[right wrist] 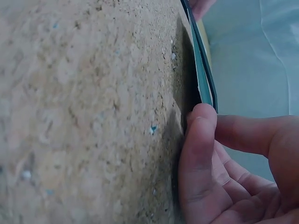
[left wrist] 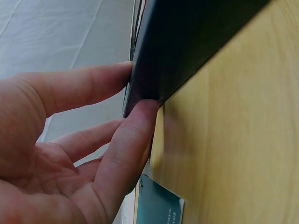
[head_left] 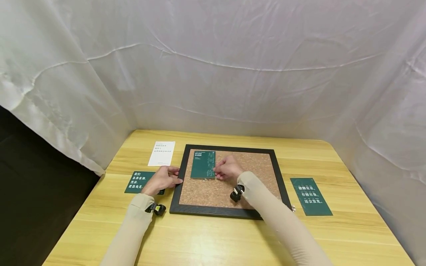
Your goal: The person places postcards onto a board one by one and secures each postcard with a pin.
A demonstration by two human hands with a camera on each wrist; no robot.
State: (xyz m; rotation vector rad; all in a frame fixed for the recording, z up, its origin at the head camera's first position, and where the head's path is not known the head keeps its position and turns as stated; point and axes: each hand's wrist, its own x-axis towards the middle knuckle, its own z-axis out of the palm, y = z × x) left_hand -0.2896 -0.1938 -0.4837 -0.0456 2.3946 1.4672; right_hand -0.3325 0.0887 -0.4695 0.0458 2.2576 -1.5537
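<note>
A cork board point(head_left: 229, 192) in a black frame point(head_left: 213, 210) lies on the table. On its upper left is a green card point(head_left: 201, 166) with pale writing. My right hand point(head_left: 228, 168) pinches this card's lower right corner between thumb and index finger. In the right wrist view the card point(right wrist: 202, 77) appears edge-on, with a shadowed gap between it and the cork. My left hand point(head_left: 163, 178) touches the frame's left side, its fingers fairly straight. Close up in the left wrist view, the fingertips point(left wrist: 144, 109) press against the black frame edge point(left wrist: 163, 51).
Left of the board lie a white card point(head_left: 161, 153) and a green card point(head_left: 139, 181), the latter partly under the left hand. Another green card point(head_left: 311, 196) is to the right. Small whitish pins point(head_left: 293, 208) sit by the frame's lower right. White curtains surround the table.
</note>
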